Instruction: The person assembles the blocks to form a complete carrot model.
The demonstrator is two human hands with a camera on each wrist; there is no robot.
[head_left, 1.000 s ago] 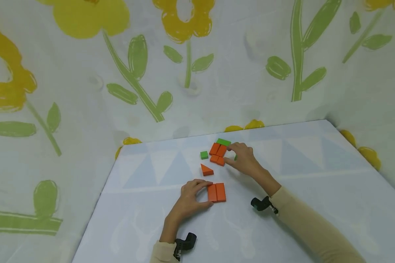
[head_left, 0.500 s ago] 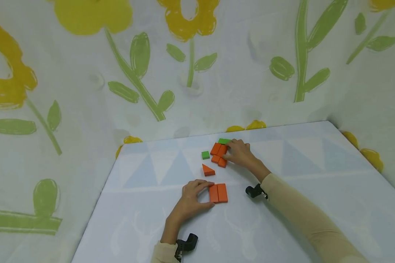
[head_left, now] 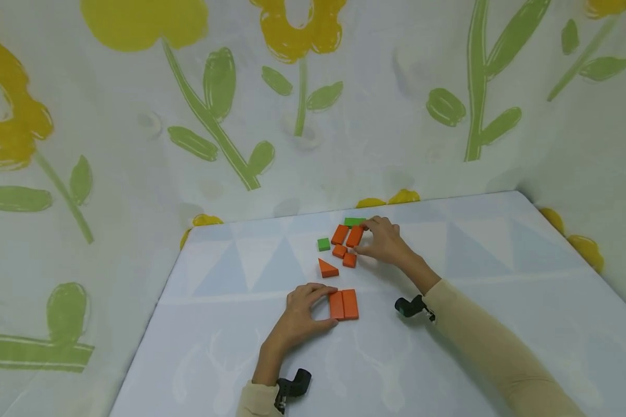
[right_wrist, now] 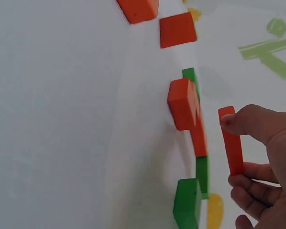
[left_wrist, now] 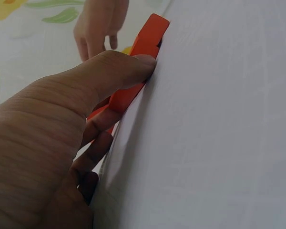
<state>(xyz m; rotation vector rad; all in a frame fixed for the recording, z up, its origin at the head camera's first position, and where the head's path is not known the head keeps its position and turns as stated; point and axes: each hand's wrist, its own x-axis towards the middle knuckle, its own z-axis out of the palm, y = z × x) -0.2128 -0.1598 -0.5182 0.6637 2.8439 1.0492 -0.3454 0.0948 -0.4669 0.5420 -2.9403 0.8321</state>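
My left hand (head_left: 305, 313) pinches a flat orange rectangular block (head_left: 336, 305) by its near and far ends. A matching orange block (head_left: 350, 304) lies flush against its right side. In the left wrist view the thumb presses on the orange block's edge (left_wrist: 145, 40). Further back, my right hand (head_left: 388, 243) pinches another orange rectangular block (head_left: 355, 236) between thumb and fingertips. The right wrist view shows this orange block (right_wrist: 232, 143) raised off the table. To its left lies a similar orange block (head_left: 339, 234); two small orange blocks (head_left: 339, 251) sit just in front.
An orange triangular block (head_left: 327, 269) lies between the hands. A small green block (head_left: 323, 244) stands left of the group, and a long green block (head_left: 353, 222) lies behind it. Another green block (right_wrist: 187, 202) shows in the right wrist view. A flower-patterned wall (head_left: 344, 162) rises behind the table.
My right hand has reached in, gripped the orange rectangular block and drawn it up and away from its neighbour. The two small orange blocks have shifted apart. The left hand stays put.
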